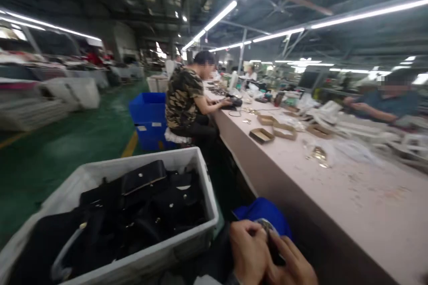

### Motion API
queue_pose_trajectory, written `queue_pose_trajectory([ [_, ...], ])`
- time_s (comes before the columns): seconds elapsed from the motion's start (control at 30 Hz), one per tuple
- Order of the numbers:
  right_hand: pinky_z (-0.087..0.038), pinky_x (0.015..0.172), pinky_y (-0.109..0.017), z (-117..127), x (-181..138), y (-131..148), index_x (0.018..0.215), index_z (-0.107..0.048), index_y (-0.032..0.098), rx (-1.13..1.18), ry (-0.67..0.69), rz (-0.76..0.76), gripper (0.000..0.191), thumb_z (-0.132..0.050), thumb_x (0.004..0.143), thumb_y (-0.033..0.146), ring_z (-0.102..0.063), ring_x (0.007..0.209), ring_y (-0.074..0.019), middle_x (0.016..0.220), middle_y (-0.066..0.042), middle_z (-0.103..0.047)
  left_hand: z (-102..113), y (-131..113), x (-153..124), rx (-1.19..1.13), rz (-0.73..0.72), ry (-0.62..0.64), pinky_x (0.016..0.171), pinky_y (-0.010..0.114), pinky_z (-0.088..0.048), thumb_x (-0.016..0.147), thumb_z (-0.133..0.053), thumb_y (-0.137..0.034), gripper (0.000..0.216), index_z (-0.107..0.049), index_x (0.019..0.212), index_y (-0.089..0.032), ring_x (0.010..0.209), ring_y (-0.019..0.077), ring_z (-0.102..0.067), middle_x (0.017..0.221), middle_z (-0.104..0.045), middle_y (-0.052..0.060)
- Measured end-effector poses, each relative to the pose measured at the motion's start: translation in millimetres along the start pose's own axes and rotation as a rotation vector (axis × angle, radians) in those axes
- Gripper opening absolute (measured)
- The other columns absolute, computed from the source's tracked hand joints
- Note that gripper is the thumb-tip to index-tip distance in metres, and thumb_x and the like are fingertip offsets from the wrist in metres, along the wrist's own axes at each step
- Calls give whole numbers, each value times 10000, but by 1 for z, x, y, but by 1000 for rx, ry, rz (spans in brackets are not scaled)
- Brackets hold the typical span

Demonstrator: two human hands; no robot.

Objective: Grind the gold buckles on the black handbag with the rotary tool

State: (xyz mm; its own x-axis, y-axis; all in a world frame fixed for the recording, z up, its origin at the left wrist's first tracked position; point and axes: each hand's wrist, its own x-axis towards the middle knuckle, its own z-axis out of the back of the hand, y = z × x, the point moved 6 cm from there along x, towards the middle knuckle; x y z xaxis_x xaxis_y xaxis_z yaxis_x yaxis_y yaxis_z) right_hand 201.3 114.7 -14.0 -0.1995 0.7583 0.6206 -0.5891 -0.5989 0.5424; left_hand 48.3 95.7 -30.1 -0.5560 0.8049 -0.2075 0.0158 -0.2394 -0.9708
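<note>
At the bottom of the head view, my left hand (248, 249) and my right hand (294, 262) are close together, fingers pinched. Between their fingertips is a small shiny, rounded metal-looking part (265, 224), blurred, with something dark just below it. Its kind does not show, and the fingers cover much of it. Blue fabric (267, 208) lies right behind the hands. To their left stands a large white plastic bin (207, 196) filled with black bags (143, 177) that carry small metal fittings.
A long pale table (287, 171) runs along my right, bearing cardboard trays (261, 136), gold-coloured metal pieces (319, 156) and plastic bags. A person in camouflage (183, 98) sits ahead beside a blue crate (149, 120). Another person (388, 102) works across the table.
</note>
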Motion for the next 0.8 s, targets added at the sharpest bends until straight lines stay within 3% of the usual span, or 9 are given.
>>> queue_pose_trajectory([
  [0.13, -583, 601, -308, -5, -7, -1, 1014, -815, 234, -41, -82, 24, 202, -689, 937, 372, -731, 700, -235, 859, -99, -761, -18, 2, -1, 7, -54, -29, 691, 321, -563, 789, -685, -148, 149, -808, 710, -178, 731, 259, -759, 753, -799, 87],
  [0.33, -590, 649, -320, -4, -4, -4, 1074, -798, 209, 78, -84, 0, 196, -698, 921, 280, -722, 751, -237, 911, -112, -756, -21, -9, 1, 60, -109, -5, 712, 308, -569, 828, -670, -181, 158, -810, 755, -186, 753, 250, -766, 800, -810, 86],
  [0.53, -613, 678, -277, -1, 9, -14, 1130, -810, 215, 247, 83, -178, 258, -682, 929, 316, -743, 782, -223, 974, -108, -784, -30, -11, -1, 168, -182, 19, 698, 293, -550, 869, -643, -165, 238, -757, 667, -217, 717, 228, -748, 780, -796, 74],
  [0.8, -640, 821, -277, 5, 18, -28, 1100, -826, 169, 318, 231, -354, 312, -618, 881, 245, -775, 926, -242, 1077, -122, -796, -41, -20, -14, 396, -623, -132, 692, 332, -585, 973, -527, -151, 290, -785, 846, -186, 721, 232, -724, 789, -752, 82],
])
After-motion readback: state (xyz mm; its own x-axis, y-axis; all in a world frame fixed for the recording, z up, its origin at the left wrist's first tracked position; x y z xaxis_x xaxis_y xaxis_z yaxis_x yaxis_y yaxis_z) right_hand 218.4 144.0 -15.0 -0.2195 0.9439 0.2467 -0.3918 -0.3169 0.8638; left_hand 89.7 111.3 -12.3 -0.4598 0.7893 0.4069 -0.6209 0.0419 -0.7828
